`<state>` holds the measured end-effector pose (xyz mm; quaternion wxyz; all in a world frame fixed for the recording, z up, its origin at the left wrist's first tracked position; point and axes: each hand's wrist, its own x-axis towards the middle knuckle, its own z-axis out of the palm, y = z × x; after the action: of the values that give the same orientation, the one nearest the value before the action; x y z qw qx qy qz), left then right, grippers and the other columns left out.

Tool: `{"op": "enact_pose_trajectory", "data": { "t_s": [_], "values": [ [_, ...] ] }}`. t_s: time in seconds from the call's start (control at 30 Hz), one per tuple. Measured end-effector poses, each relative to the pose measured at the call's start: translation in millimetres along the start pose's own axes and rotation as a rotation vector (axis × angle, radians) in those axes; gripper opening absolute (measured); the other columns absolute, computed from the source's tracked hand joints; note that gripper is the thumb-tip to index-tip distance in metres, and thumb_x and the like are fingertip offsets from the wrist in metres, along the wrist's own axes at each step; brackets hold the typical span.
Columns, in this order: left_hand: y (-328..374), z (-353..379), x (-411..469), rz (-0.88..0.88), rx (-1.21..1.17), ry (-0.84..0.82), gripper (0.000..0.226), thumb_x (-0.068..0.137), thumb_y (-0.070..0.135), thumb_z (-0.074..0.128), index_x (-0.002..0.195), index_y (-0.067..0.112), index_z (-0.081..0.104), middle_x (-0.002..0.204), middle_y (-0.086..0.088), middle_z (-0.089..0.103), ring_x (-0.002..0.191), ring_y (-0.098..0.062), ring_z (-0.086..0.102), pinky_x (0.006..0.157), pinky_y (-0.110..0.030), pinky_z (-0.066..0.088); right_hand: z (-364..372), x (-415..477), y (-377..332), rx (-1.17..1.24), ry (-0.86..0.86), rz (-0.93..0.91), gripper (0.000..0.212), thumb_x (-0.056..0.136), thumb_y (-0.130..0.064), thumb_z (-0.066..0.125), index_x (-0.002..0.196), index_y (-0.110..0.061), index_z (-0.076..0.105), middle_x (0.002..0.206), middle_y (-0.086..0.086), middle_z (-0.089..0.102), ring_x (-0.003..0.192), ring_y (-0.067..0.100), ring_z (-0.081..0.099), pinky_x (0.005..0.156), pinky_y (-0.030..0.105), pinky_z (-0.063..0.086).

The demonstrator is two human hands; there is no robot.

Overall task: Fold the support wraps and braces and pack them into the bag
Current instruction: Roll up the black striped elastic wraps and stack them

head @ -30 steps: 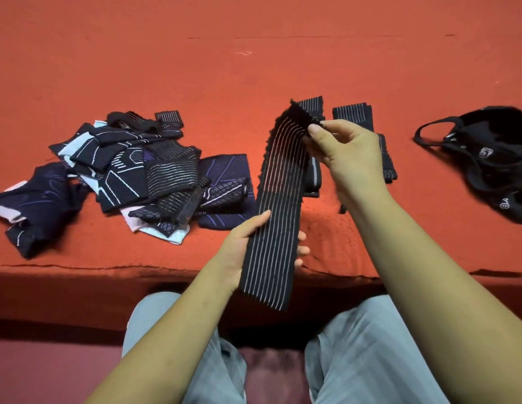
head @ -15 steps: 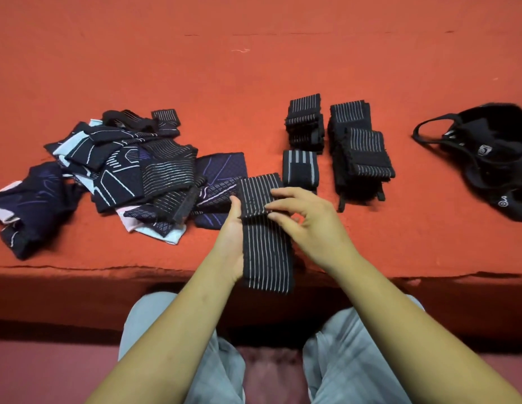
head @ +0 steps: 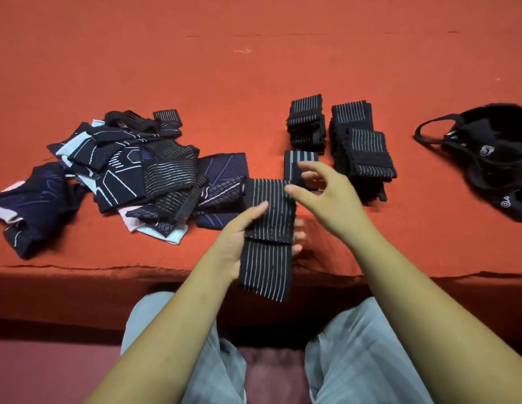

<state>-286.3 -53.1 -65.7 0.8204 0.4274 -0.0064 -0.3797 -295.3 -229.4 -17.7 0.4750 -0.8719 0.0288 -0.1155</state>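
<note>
The left hand (head: 239, 243) is gripping the wrap (head: 268, 228) over the near edge of the table (head: 254, 68). Its thumb is lying across the folded-over top layer and its fingers are showing beneath on the other side — a clamp that, I judge, is keeping the fold from springing open while the loose tail is hanging toward the lap. The right hand (head: 321, 196) is hovering just above the wrap's far end, fingers spread wide and slightly curved, holding nothing; whether its thumb is brushing the fabric I cannot tell. The stacks (head: 361, 150) are sitting just beyond, between the pile (head: 137, 176) and the bag (head: 487, 158) — probably so finished pieces are lying nearest the bag.
</note>
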Motion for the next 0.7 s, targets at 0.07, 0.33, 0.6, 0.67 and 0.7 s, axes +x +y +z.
{"op": "enact_pose_trajectory", "data": {
  "t_s": [0.07,0.33,0.6,0.67,0.7],
  "values": [
    [1.9,3.7,-7.0,-0.027,0.045,-0.140,0.058,0.063,0.032,0.089,0.107,-0.003,0.074,0.108,-0.022,0.071,0.094,-0.036,0.072,0.081,-0.047,0.060,-7.1,8.6,-4.2,0.085,-0.123,0.186,0.046,0.086,-0.041,0.074,0.124,-0.019,0.062,0.098,-0.004,0.067,0.090,0.011,0.065,0.084,0.032,0.053],
    [3.1,8.1,-10.0,-0.173,0.106,-0.220,0.046,0.081,0.032,0.064,0.110,-0.002,0.073,0.117,-0.027,0.068,0.105,-0.040,0.069,0.090,-0.047,0.057,-11.1,23.9,-2.9,0.355,-0.210,0.203,0.009,0.084,-0.013,0.077,0.083,-0.011,0.069,0.075,0.006,0.065,0.065,0.014,0.060,0.059,0.028,0.048],
    [2.1,12.1,2.5,-0.154,0.100,0.086,0.066,0.098,0.052,0.042,0.114,-0.007,0.067,0.109,-0.031,0.067,0.094,-0.038,0.070,0.092,-0.047,0.055,-22.0,28.3,-28.8,0.152,0.148,-0.131,0.009,0.086,-0.018,0.076,0.088,-0.011,0.070,0.077,-0.009,0.064,0.067,-0.005,0.056,0.064,0.017,0.048],
    [4.3,12.7,8.1,-0.121,0.043,0.181,0.063,0.101,0.051,0.042,0.118,-0.004,0.067,0.115,-0.027,0.065,0.098,-0.036,0.068,0.098,-0.047,0.050,-20.2,25.5,-31.8,0.153,0.170,-0.182,0.008,0.086,-0.019,0.076,0.088,-0.014,0.070,0.076,-0.007,0.065,0.067,-0.002,0.056,0.064,0.021,0.048],
    [5.8,11.4,12.4,-0.104,0.010,0.223,0.060,0.102,0.049,0.042,0.119,-0.003,0.066,0.116,-0.024,0.065,0.099,-0.034,0.067,0.099,-0.047,0.049,-18.4,23.6,-31.8,0.154,0.171,-0.200,0.009,0.085,-0.019,0.076,0.087,-0.014,0.070,0.076,-0.002,0.067,0.068,0.004,0.057,0.064,0.025,0.048]
  ]
}}
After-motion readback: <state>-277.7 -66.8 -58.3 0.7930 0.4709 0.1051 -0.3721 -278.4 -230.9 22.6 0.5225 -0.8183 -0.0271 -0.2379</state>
